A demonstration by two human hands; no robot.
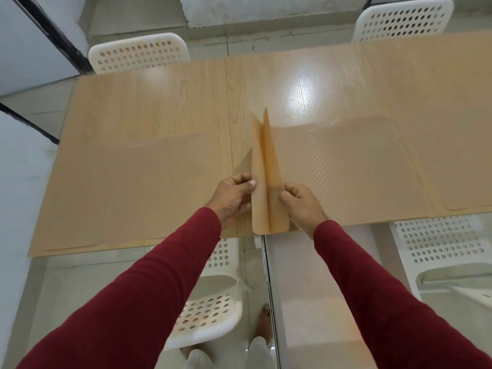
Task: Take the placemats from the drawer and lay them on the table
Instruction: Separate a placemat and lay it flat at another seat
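Placemats of thin, tan, flexible sheet were the matter here: one folded placemat [263, 179] stood on edge above the near side of the pale wood-grain worktop [165, 102], its two leaves pinched between both hands. The left hand [234, 198] gripped the left leaf with thumb on top; the right hand [300, 201] was closed on the right leaf. Two more mats lay flat, a left-side mat [133, 182] and a textured right-side mat [346, 166]. Judging by its sag and curl, the sheet looked light, limp and somewhat slick, best held at opposite edges and spread open.
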